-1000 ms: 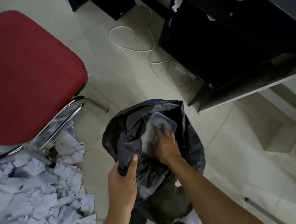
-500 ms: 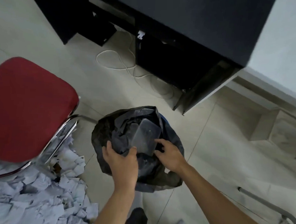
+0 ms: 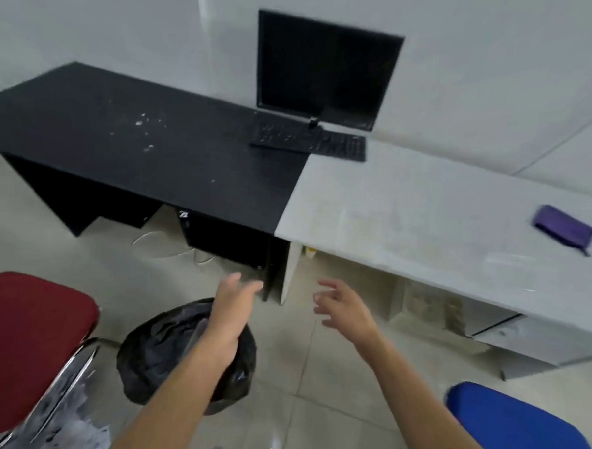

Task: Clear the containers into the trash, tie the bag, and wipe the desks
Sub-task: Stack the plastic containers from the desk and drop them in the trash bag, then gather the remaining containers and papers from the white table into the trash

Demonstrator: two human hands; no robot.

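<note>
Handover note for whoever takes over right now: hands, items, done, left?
Left hand and right hand: both open, empty.
Trash bag: on the floor by the red chair, mouth open, untied.
Black desk has white specks. White desk holds a purple item, maybe a cloth.
Done: no containers visible on either desk.
Left: tie bag, wipe both desks.
</note>
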